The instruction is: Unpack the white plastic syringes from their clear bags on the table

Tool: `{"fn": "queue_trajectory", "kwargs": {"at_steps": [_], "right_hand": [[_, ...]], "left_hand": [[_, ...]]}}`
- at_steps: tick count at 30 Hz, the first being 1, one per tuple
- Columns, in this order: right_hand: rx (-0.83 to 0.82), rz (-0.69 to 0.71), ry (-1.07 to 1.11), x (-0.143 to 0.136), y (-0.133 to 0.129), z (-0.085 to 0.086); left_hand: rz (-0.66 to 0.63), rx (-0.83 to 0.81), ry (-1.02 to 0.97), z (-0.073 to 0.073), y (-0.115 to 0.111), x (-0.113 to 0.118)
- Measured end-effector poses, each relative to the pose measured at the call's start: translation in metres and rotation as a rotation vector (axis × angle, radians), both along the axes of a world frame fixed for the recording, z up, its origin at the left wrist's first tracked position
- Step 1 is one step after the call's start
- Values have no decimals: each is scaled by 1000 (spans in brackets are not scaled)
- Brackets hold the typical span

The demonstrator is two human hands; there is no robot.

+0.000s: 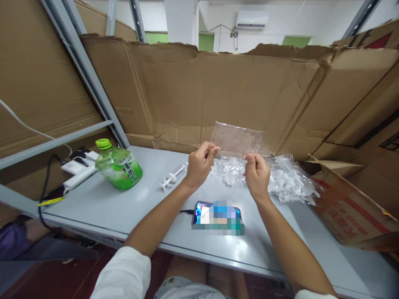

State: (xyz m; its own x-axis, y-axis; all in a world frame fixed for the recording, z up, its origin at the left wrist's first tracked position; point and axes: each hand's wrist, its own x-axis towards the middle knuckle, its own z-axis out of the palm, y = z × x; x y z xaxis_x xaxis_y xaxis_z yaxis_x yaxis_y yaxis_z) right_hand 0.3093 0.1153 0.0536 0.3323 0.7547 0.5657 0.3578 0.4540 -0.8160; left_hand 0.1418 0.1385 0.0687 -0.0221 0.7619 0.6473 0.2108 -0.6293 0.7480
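Both hands pinch one clear plastic bag (238,139) and hold it up in the middle of the frame. My left hand (199,164) grips its lower left edge, and my right hand (256,174) grips its lower right edge. Just behind my hands, small white plastic parts (288,180) lie in a pile on the grey table (124,207). I see a syringe (173,176) left of my left hand, a phone (216,216) below my hands, and a green bottle (118,166) on its side at middle left.
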Motion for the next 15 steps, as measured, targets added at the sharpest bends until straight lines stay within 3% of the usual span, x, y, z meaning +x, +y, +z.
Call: {"fn": "queue_trajectory", "kwargs": {"at_steps": [7, 10, 15], "right_hand": [[46, -38, 70, 4, 5, 5], [70, -48, 94, 2, 6, 6], [100, -54, 128, 3, 10, 8]], "left_hand": [[-129, -216, 89, -14, -2, -4], [-88, -246, 111, -20, -4, -3], [4, -158, 138, -18, -7, -1]]}}
